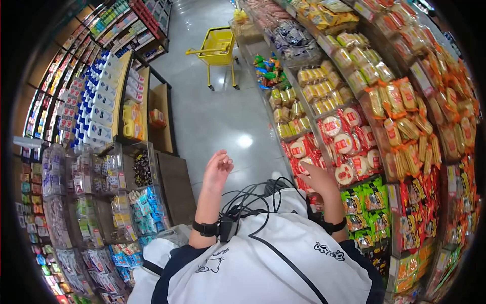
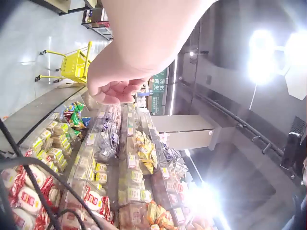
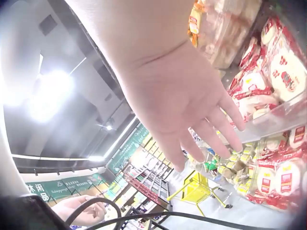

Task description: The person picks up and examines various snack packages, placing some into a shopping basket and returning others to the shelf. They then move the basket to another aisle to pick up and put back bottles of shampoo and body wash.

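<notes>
Both hands are raised in front of the body and hold nothing. The left hand (image 1: 218, 166) is over the grey aisle floor, its fingers loosely curled, as the left wrist view also shows of this hand (image 2: 115, 79). My right hand (image 1: 318, 178) hangs beside the bins of red-and-white packets (image 1: 344, 143); in the right wrist view the same hand (image 3: 180, 103) has its fingers extended and spread near similar packets (image 3: 288, 72), with no contact visible. Black cables (image 1: 243, 197) run between the forearms across the white shirt.
A yellow shopping cart (image 1: 218, 46) stands ahead in the aisle. Tiered clear bins of packaged snacks (image 1: 405, 126) line the right side. To the left are a shelf of white bottles with blue caps (image 1: 103, 101) and more snack bins (image 1: 147, 210).
</notes>
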Demonstrator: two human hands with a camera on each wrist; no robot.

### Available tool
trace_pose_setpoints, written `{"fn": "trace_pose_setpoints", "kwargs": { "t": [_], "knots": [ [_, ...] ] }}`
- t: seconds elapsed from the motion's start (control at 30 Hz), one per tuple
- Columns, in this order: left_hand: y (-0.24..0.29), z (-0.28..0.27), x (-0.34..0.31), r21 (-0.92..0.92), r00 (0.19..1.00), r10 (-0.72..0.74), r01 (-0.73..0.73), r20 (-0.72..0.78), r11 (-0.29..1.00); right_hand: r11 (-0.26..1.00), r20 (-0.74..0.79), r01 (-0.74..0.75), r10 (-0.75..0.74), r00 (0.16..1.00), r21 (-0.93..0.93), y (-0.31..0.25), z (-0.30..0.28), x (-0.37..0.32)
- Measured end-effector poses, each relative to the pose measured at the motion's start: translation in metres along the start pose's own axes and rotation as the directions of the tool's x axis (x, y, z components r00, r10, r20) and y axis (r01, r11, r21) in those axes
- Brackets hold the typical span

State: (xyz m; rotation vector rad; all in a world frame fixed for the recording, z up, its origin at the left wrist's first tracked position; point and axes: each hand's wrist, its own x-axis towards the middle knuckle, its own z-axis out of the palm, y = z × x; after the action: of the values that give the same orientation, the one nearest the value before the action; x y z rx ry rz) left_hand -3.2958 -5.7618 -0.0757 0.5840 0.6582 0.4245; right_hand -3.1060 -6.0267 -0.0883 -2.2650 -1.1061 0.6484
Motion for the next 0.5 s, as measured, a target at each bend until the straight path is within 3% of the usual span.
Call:
{"fn": "trace_pose_setpoints", "kwargs": {
  "t": [0.17, 0.27, 0.3, 0.37, 0.47, 0.5],
  "knots": [
    [0.022, 0.003, 0.058, 0.098, 0.998, 0.027, -0.021, -0.055, 0.995, 0.997, 0.168, -0.071, 0.064, 0.984, 0.038, 0.006, -0.008, 0.086],
    [0.04, 0.004, 0.117, 0.195, 0.998, 0.021, -0.01, -0.052, 0.981, 0.992, 0.173, -0.122, 0.126, 0.977, -0.034, 0.015, -0.014, 0.159],
    [0.049, 0.012, 0.139, 0.231, 0.997, 0.007, 0.01, -0.075, 0.973, 0.973, 0.236, -0.219, 0.23, 0.944, -0.072, 0.006, -0.026, 0.183],
    [0.073, 0.026, 0.194, 0.282, 0.998, -0.029, 0.043, -0.055, 0.958, 0.983, 0.188, -0.141, 0.161, 0.969, -0.113, 0.022, -0.027, 0.245],
    [0.137, 0.066, 0.25, 0.399, 0.998, 0.057, -0.067, 0.038, 0.915, 0.98, 0.186, -0.121, 0.15, 0.971, -0.159, -0.002, -0.057, 0.317],
    [0.158, 0.075, 0.263, 0.363, 0.991, 0.113, -0.132, 0.071, 0.922, 0.977, 0.161, -0.101, 0.132, 0.978, -0.189, -0.005, -0.058, 0.344]
  ]
}}
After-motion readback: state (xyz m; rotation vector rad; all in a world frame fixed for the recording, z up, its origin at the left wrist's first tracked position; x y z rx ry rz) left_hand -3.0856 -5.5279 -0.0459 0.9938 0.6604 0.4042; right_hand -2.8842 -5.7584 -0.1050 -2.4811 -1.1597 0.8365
